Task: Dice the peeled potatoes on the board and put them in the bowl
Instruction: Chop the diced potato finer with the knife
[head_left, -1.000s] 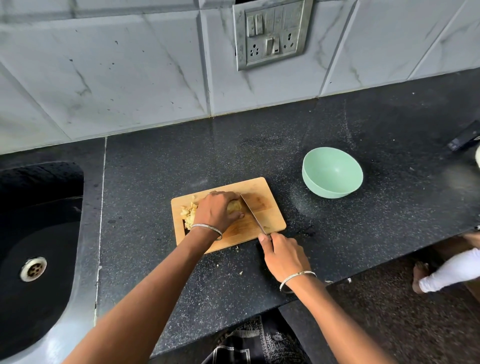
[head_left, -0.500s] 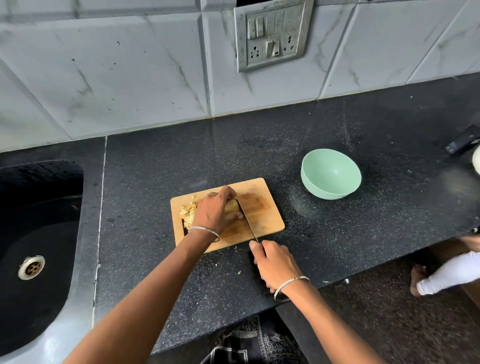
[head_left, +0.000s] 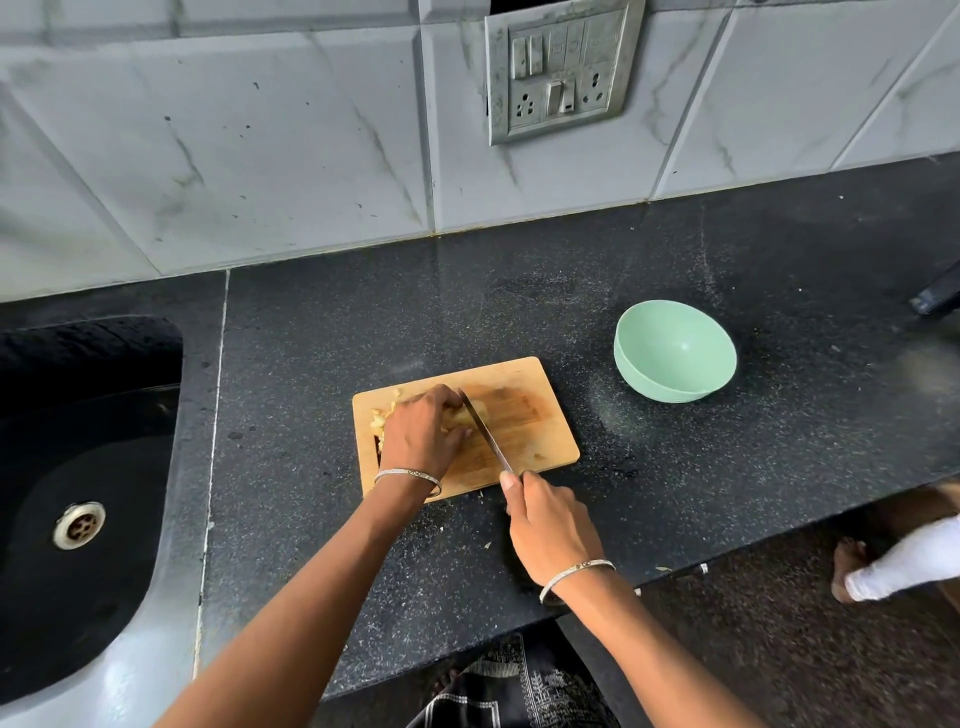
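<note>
The dicing is under way and looks roughly midway, with nothing moved to the bowl yet. The wooden cutting board (head_left: 537, 415) lies on the dark speckled tabletop (head_left: 519, 312). The left hand (head_left: 423, 431) sits on the board with its fingers curled down over a pale potato (head_left: 470, 415), pinning it in place. The right hand (head_left: 550, 525) is closed around the handle of a knife (head_left: 483, 428), just off the board's near edge. The blade runs across the board, its far end against the potato right beside the left fingertips.

A small heap of cut potato pieces (head_left: 379, 418) lies at the left end of the board, partly hidden behind the left hand. So some dicing is done, though how much potato remains whole under the hand is hard to judge from this angle.

The green bowl (head_left: 667, 387) stands on the tabletop to the right of the board, a little apart from it, and its inside shows nothing in it. What is left, by my reading: finish cutting the held potato, then carry all the pieces over to the bowl.
</note>
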